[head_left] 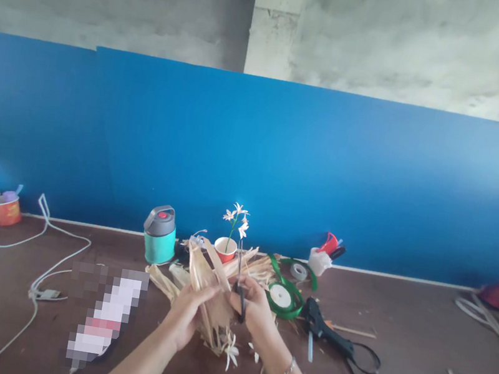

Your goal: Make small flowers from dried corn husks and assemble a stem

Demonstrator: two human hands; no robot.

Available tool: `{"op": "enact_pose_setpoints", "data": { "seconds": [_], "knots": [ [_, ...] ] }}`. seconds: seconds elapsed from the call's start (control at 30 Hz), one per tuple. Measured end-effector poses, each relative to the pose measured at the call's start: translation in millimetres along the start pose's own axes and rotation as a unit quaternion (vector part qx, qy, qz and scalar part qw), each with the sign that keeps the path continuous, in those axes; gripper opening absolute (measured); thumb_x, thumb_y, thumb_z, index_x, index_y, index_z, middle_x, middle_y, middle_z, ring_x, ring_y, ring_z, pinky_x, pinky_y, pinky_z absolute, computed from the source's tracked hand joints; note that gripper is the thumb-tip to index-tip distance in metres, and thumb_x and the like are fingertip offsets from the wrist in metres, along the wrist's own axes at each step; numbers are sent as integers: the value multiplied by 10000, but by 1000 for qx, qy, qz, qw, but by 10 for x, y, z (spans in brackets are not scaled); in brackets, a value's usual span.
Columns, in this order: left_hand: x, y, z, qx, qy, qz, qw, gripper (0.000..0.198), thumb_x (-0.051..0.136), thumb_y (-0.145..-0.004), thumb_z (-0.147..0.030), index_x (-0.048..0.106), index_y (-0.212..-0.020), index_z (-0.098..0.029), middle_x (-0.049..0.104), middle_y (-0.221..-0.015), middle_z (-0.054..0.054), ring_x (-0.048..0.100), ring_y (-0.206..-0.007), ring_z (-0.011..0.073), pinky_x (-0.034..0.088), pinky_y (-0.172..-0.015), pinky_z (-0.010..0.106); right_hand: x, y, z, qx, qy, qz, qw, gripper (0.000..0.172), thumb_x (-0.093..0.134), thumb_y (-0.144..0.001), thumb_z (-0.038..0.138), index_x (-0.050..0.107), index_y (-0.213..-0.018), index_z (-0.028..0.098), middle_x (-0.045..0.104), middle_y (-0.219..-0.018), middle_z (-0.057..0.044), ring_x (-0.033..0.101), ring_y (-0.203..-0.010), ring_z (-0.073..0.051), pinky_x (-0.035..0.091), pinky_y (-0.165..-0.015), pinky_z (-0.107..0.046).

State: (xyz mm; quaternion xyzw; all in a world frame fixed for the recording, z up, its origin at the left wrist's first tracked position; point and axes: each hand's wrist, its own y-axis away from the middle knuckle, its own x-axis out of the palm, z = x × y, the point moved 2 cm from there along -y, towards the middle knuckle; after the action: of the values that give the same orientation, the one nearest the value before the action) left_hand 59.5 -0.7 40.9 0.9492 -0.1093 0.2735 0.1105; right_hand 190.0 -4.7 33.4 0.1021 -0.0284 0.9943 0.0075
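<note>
My left hand [189, 313] is closed on a pale dried corn husk [204, 271], thumb on top. In my right hand [253, 308] is a pair of scissors [240, 296], its blades pointing up and away from me beside the husk. More dried husks [260, 269] lie spread behind and under my hands. A white husk-like flower [230, 351] rests on the table just below my hands. Beyond them, a stem of small pale flowers [238, 217] stands in a red and white paper cup [225, 248].
A teal jar with a grey lid [159, 242] stands at the back left. To the right are green ribbon rolls [282, 296], a black glue gun [326, 329] with its cord, and a white cup of tools [320, 261]. White cables [36, 292] cross the left side. A blue partition [283, 154] bounds the back.
</note>
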Motion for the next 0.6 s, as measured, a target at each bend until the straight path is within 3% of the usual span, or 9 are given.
{"op": "enact_pose_setpoints", "data": {
  "seconds": [0.07,0.13,0.27,0.37,0.47,0.6],
  "knots": [
    [12,10,8,-30,5,22,999,416,793,-606,-278,674,-959,-94,729,-817,138,688,-758,300,521,-701,369,-1,7,31,13,-11,8,1000,358,786,-546,320,563,-787,176,463,-488,84,350,-389,-52,271,-372,-174],
    [-7,1,6,-35,10,-2,999,389,806,-594,-297,686,-908,-102,732,-820,140,689,-762,307,525,-694,367,9,22,70,17,-15,9,1000,396,804,-534,351,567,-801,179,499,-516,71,390,-405,-62,296,-375,-175],
    [-95,-63,-71,35,50,-114,992,330,801,-604,-289,671,-858,-126,733,-807,99,691,-770,287,533,-684,335,23,58,163,23,0,-9,1000,407,774,-577,465,568,-773,174,564,-573,32,495,-484,-94,350,-410,-178],
    [-179,-91,-173,113,83,-239,961,307,751,-676,-288,652,-921,-131,725,-853,85,689,-793,240,538,-692,298,19,102,224,38,36,20,998,411,744,-612,511,558,-740,168,578,-571,24,521,-509,-95,351,-425,-167],
    [-249,-83,-254,166,97,-321,927,366,674,-754,-385,621,-1021,-141,706,-954,97,682,-846,221,543,-719,299,34,189,268,75,83,131,985,394,726,-649,503,550,-766,171,584,-543,28,519,-477,-89,341,-413,-159],
    [-309,-48,-277,168,76,-332,925,513,598,-771,-535,562,-1126,-167,688,-1017,99,662,-931,220,535,-733,286,145,358,293,117,151,338,921,357,642,-739,509,574,-727,158,622,-578,-10,528,-461,-89,347,-401,-159]
  ]
}}
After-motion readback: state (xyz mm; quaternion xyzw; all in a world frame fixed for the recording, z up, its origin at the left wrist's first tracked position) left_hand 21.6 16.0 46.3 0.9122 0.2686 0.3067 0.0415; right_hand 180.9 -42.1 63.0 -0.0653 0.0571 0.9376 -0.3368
